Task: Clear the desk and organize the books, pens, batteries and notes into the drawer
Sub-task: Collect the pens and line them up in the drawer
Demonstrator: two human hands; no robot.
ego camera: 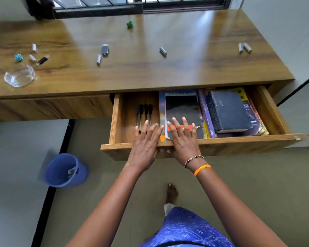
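Batteries (98,59) lie scattered on desk (141,72), approx. 11–1 o'clock. Drawer (200,146) pulled out, 12 o'clock: pens (144,113) left, books (228,111) right. Left hand (144,139) and right hand (184,138) splayed wide, fingers straight, over front edge.

Both hands, left hand (145,139) and right hand (183,138), lie flat-fingered over the open drawer's (221,142) front edge.

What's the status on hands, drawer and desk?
Left hand and right hand open, over drawer front. Pens, books in. Batteries on desk.
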